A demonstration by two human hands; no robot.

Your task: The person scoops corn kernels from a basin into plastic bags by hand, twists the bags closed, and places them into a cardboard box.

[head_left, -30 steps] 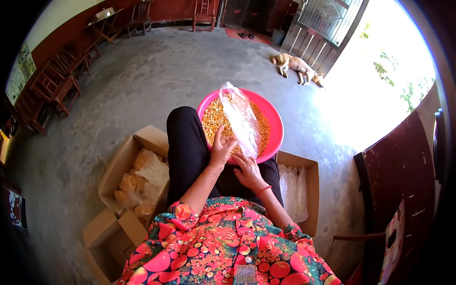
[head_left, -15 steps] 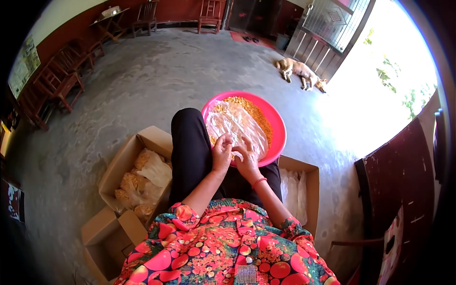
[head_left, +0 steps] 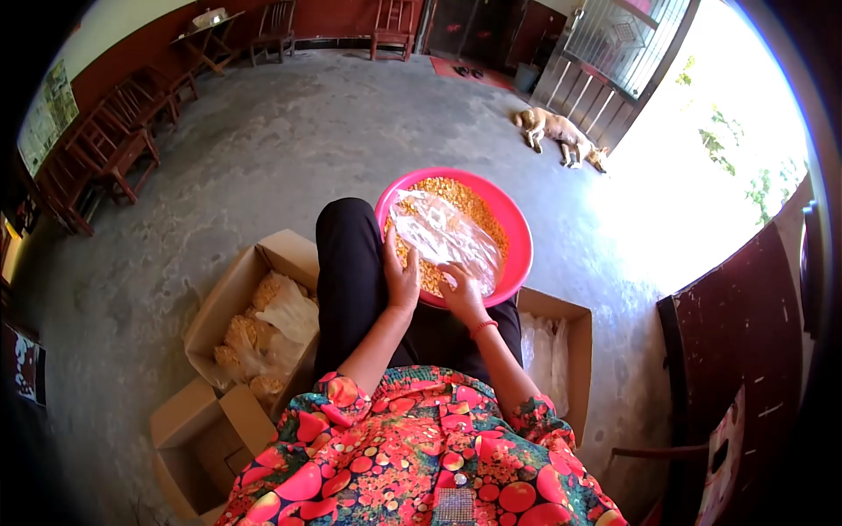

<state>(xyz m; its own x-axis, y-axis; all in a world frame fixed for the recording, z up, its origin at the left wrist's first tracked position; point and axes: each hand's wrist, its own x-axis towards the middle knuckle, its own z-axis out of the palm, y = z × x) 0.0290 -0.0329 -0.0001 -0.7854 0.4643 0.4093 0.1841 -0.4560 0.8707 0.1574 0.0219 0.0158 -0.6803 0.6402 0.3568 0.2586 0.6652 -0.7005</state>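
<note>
A pink basin [head_left: 519, 230] of yellow-orange kernels [head_left: 463, 196] rests at my lap. A clear plastic bag [head_left: 452, 230] lies across the kernels. My left hand [head_left: 401, 279] is open at the basin's left side, its fingers stretched forward and its thumb apart, close to the bag's left edge. With curled fingers, my right hand [head_left: 465, 294] pinches the near edge of the bag. A red bracelet [head_left: 482, 327] circles the right wrist.
On my left stands a cardboard box [head_left: 215, 298] with filled plastic bags [head_left: 241, 337], beside another open box [head_left: 189, 421]. A box [head_left: 574, 351] on my right holds clear bags [head_left: 545, 359]. A dog [head_left: 561, 133] lies near the doorway; wooden chairs [head_left: 118, 158] line the wall.
My hands have moved apart; the left has shifted left and its fingers have opened out. The bag now lies flatter and farther from me, showing more kernels at the near side.
</note>
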